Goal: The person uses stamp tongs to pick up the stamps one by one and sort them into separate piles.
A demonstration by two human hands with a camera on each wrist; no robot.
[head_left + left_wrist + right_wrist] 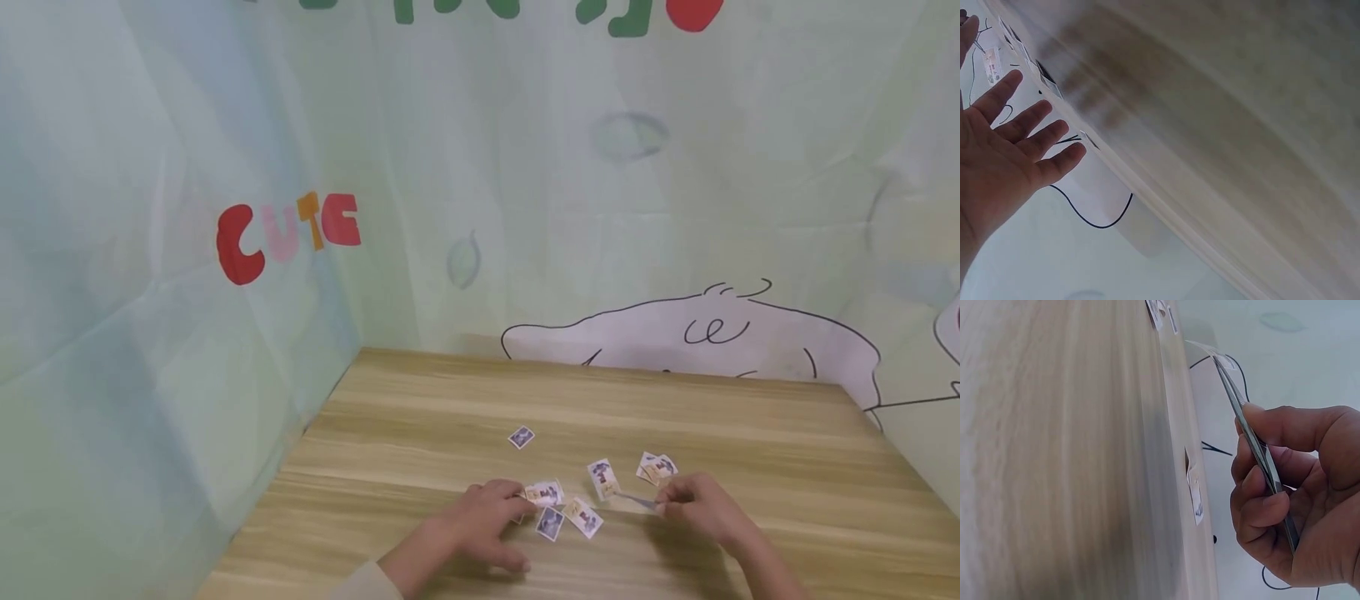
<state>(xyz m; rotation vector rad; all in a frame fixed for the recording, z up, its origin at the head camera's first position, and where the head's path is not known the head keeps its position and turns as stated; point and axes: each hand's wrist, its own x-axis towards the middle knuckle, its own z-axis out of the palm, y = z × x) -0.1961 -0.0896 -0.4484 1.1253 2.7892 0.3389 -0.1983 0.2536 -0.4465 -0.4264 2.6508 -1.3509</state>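
Observation:
My right hand (701,504) grips slim metal tweezers (1254,440) between thumb and curled fingers. At the tweezers' tips a small printed card (602,477) is pinched, raised above the table in the right wrist view. My left hand (483,523), fingers spread and relaxed, hovers over or rests at the left edge of a small group of cards (545,493); contact cannot be told. Close to that hand lie a dark-faced card (550,523) and a light card (582,517) with a printed figure. Left fingers (1029,119) look straight in the left wrist view.
A few overlapping cards (657,468) lie just beyond my right hand. Farther back is a single dark card (521,437). The wood-grain table (420,392) meets a pale printed curtain (480,167) at its back and left.

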